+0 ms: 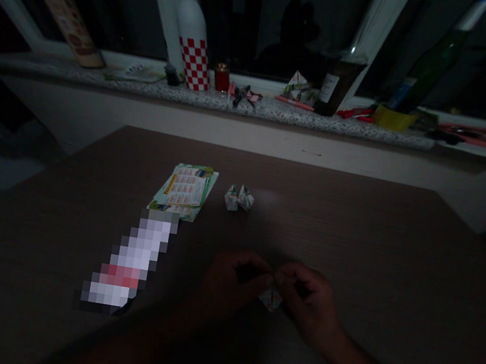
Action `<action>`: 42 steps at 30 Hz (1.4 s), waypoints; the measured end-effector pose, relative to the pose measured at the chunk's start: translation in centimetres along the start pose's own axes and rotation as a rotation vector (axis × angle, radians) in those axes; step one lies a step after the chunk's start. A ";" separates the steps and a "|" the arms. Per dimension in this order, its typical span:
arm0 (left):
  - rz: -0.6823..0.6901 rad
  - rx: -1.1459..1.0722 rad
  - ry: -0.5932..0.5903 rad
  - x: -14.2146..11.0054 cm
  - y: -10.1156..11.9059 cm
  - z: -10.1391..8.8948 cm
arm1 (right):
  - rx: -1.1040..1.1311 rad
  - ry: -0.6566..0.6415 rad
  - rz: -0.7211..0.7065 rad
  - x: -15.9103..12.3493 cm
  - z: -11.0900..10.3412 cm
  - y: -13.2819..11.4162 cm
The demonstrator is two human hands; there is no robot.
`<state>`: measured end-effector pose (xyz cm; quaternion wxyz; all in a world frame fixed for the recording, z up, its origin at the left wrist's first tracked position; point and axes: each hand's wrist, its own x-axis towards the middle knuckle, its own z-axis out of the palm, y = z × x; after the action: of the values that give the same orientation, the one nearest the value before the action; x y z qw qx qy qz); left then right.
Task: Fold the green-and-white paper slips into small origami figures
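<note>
- Paper piece (271, 301), small, folded and printed, is held between a person's two bare hands near the front of a dim table (390, 242); its lower corner shows below the fingers, and whether it touches the tabletop cannot be told.
- Left hand (231, 281) has its grip clamped on the upper part of the paper piece, thumb and forefinger brought together there.
- Right hand (314, 304) mirrors it, its grip pinched on the same piece, fingertips just beside those of the left.
- Two folded paper shapes (239, 198) sit side by side beyond the hands, toward the rear of the table.
- Printed sheets (183, 191), green-edged with rows of red figures, lie in a loose stack to the left of those shapes.
- Blurred object (131, 263), pale with a red patch, lies just in front of the stack; pixelation hides its details.
- Speckled windowsill (272, 113) behind the table bears a white bottle (194, 39) with red checks, a small red jar (221, 79), a dark lidded cup (338, 89) with a white label and a green bottle (434, 68) leaning by a yellow container (394, 118).
</note>
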<state>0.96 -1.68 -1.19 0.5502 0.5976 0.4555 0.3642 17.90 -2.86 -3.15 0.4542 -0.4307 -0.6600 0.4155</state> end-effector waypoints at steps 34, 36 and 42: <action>0.488 0.176 -0.245 -0.9 -0.2 0.5 | 0.276 0.448 0.168 0.5 0.3 0.0; 0.508 0.202 -0.282 -1.1 -0.2 0.7 | 0.290 0.430 0.166 0.5 0.5 -0.1; 0.537 0.289 -0.341 -1.4 0.0 1.1 | 0.260 0.408 0.154 0.6 0.9 -0.2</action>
<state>1.54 -3.39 -1.20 0.4127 0.8202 0.2301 0.3226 16.93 -2.52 -3.03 0.5965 -0.4929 -0.4609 0.4345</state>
